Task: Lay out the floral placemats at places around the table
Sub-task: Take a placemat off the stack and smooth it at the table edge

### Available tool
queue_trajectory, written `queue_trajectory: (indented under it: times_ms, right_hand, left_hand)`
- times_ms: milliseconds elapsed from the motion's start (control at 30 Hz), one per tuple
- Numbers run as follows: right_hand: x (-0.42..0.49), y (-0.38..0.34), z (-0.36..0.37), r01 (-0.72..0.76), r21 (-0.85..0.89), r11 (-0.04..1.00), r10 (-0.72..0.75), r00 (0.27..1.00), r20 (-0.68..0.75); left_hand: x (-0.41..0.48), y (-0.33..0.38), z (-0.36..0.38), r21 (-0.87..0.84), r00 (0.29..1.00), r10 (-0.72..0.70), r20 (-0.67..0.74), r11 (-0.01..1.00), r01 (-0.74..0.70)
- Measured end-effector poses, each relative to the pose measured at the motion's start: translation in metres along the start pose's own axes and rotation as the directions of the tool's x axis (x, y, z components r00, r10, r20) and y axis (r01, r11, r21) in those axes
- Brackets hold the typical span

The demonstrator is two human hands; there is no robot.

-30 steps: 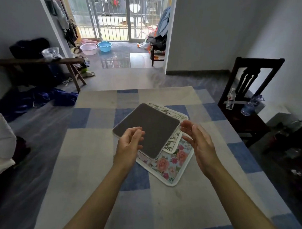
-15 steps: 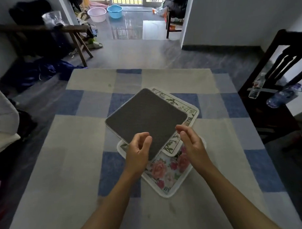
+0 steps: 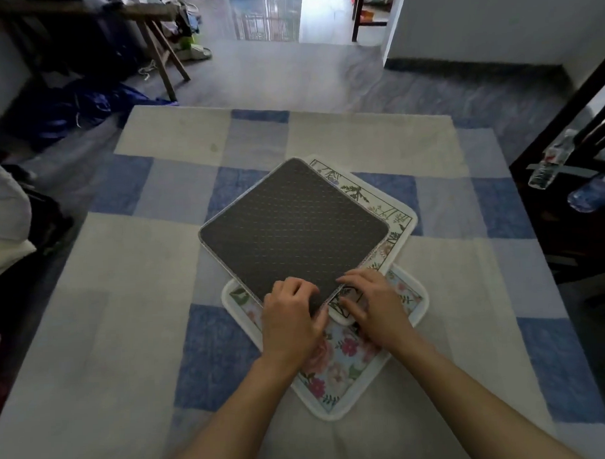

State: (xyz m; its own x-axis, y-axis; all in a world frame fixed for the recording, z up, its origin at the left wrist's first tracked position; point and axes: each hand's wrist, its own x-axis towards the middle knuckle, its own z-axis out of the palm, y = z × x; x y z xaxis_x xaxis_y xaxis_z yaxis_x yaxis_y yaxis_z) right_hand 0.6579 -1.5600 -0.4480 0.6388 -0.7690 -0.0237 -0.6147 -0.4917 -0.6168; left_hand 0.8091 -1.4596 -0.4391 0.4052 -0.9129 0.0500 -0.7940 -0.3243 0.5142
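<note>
A person stood at a counter [image 3: 91, 305] covered by a blue and cream checked cloth, looking down at a loose pile of three placemats in the middle of it. The top mat [image 3: 291, 229] lay face down, its dark dotted backing upward, turned like a diamond. Under it, toward two o'clock, showed a mat with a green leaf border [image 3: 379, 199]. The lowest, a rose-patterned mat [image 3: 337, 372], stuck out toward six o'clock.

The left hand [image 3: 290, 319] was curled over the top mat's near corner, fingers bent and thumb at its edge, apparently pinching it, though whether the corner had lifted could not be told. The right hand [image 3: 372, 306] lay just beside it, fingers loosely bent and pressing on the mats beneath, gripping nothing clearly.

The mats looked thin, light and floppy, with a grippy backing likely to cling to the one below. A corner seemed the best place to peel from, with the other hand holding the pile down. A dark chair [image 3: 568, 220] stood at three o'clock.
</note>
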Motion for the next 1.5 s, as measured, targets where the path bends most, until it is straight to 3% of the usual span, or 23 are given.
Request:
queue_trajectory:
  times_ms: [200, 433, 733, 933, 1100, 1267, 1500]
  right_hand:
    - [0.008, 0.008, 0.009, 0.063, -0.188, 0.980, -0.066, 0.998, -0.011]
    - [0.014, 0.006, 0.011, 0.125, -0.225, 0.966, -0.133, 0.991, -0.020]
    - [0.028, -0.007, 0.017, 0.123, -0.213, 0.969, -0.146, 0.985, -0.095]
    - [0.040, -0.030, 0.023, 0.215, -0.235, 0.948, -0.245, 0.964, -0.106]
    - [0.030, -0.059, 0.018, 0.304, -0.241, 0.922, -0.351, 0.918, -0.184]
    - [0.019, -0.097, -0.009, 0.395, -0.247, 0.885, -0.457, 0.836, -0.302]
    - [-0.006, -0.142, -0.056, 0.401, -0.342, 0.850, -0.523, 0.719, -0.458]
  left_hand:
    - [0.001, -0.005, 0.020, 0.176, 0.985, 0.152, 0.079, 0.971, -0.164]
    - [0.008, -0.018, 0.017, 0.289, 0.951, 0.296, 0.092, 0.906, -0.310]
    - [0.022, -0.045, -0.033, 0.278, 0.967, 0.249, -0.059, 0.934, -0.224]
    - [0.006, -0.078, -0.071, 0.226, 0.932, 0.354, -0.075, 0.917, -0.330]
    - [-0.005, -0.090, -0.099, 0.241, 0.917, 0.379, -0.125, 0.908, -0.342]
    - [-0.019, -0.085, -0.124, 0.322, 0.837, 0.518, -0.178, 0.834, -0.447]
    - [-0.034, -0.053, -0.176, 0.377, 0.728, 0.581, -0.364, 0.807, -0.455]
